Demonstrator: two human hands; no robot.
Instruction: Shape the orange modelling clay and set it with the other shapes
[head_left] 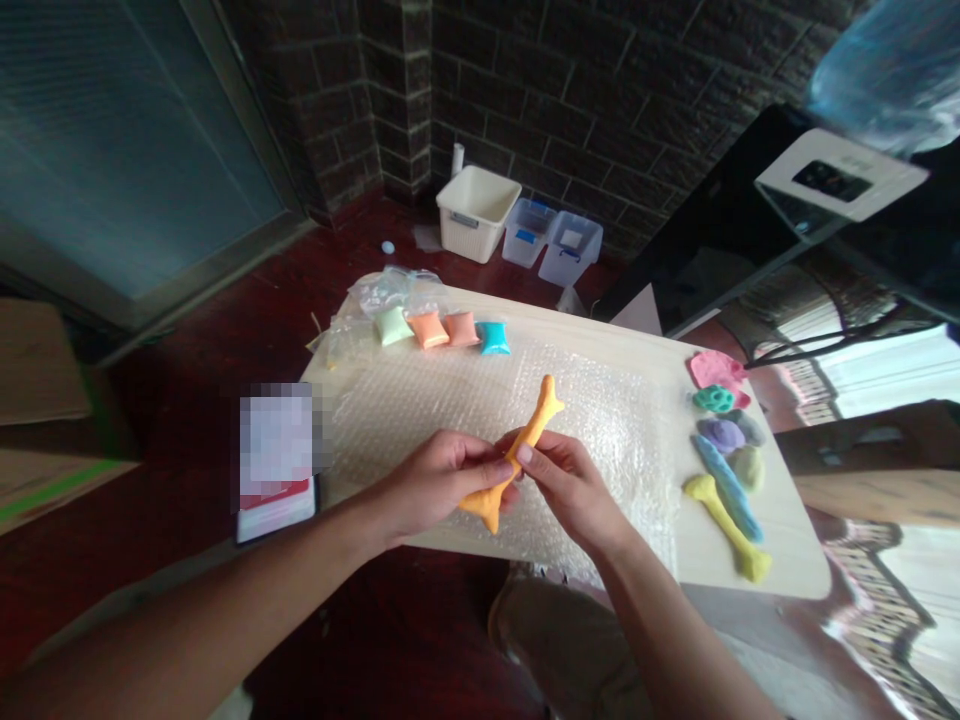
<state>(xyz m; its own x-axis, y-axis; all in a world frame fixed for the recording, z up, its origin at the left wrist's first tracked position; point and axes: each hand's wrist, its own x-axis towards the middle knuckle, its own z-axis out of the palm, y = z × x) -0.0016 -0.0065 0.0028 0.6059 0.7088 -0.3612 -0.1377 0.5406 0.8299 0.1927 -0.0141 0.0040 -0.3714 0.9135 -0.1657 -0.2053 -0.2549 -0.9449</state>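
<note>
An orange bone-shaped piece of modelling clay is held tilted above the bubble wrap, its narrow forked end pointing up and away. My left hand grips the lower part, near the wider forked end, with the thumb on top. My right hand pinches the middle of the shaft between thumb and fingers. Some fingertips are hidden behind the clay. Under both hands spreads a sheet of clear bubble wrap on the pale table.
Small clay packets stand in a row, including a turquoise packet. On the right lie a yellow clay bone, a blue clay strip, a purple clay lump and a pink clay piece. A white basket stands on the floor.
</note>
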